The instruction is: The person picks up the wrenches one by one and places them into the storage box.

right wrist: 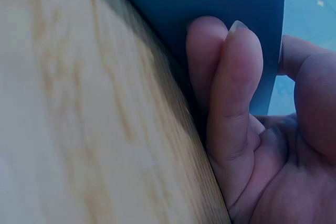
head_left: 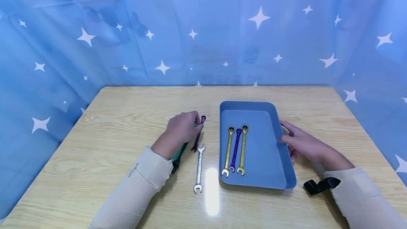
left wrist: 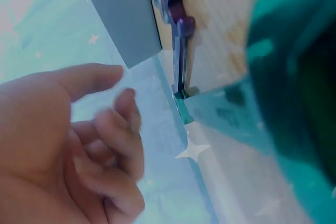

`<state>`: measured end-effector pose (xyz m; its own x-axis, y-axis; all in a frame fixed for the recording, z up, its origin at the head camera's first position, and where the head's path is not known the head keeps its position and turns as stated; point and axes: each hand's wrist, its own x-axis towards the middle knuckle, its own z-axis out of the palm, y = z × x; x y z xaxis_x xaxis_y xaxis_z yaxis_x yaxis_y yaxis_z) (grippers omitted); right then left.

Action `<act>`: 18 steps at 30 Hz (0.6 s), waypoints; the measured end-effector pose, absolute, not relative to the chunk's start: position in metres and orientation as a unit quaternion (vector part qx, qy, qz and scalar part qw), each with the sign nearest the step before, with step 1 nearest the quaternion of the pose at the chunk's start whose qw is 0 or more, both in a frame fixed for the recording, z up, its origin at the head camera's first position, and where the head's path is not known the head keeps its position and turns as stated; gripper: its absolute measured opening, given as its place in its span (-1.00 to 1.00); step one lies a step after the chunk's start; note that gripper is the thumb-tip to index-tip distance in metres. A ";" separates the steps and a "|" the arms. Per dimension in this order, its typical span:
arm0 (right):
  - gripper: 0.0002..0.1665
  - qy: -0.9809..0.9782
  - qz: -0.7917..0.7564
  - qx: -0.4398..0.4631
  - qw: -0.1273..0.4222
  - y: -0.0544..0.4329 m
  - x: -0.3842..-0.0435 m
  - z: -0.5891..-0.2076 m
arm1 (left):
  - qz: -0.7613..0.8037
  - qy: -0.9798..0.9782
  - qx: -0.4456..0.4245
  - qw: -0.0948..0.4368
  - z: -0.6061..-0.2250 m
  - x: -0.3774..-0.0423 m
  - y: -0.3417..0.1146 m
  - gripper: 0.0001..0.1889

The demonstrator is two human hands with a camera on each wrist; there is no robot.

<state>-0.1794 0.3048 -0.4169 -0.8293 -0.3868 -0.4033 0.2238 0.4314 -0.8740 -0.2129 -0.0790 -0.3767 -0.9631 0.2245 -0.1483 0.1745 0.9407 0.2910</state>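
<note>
On the table, my left hand (head_left: 183,126) hovers close beside a purple wrench (head_left: 198,139). In the left wrist view, thumb and bent fingers (left wrist: 118,135) have a gap between them with nothing in it, and the purple wrench (left wrist: 180,51) is apart from them. Something green (head_left: 182,149) shows partly under the left wrist. A silver double open-ended wrench (head_left: 199,169) lies nearer the front. My right hand (head_left: 302,142) grips the right wall of a blue-grey tray (head_left: 267,165), thumb over the rim and fingers outside. Two gold wrenches (head_left: 243,151) lie in the tray with a purple wrench (head_left: 235,151) between them.
The wooden table (head_left: 127,109) ends at a blue star-patterned cloth (head_left: 203,38) behind and at both sides. A black mount (head_left: 321,186) sticks out from the right sleeve. A teal shape (left wrist: 283,77) fills the right of the left wrist view, blurred.
</note>
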 end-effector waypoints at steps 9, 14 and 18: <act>-0.09 0.794 -0.533 -0.048 0.289 0.306 -0.179 -0.416 | 0.071 0.982 0.141 0.102 -0.378 -0.210 -0.079 -0.47; -0.09 0.798 -0.528 -0.051 0.286 0.305 -0.179 -0.414 | 0.047 0.982 0.147 0.107 -0.379 -0.208 -0.078 -0.48; -0.09 0.796 -0.530 -0.052 0.287 0.303 -0.179 -0.415 | 0.016 0.982 0.154 0.106 -0.379 -0.205 -0.077 -0.61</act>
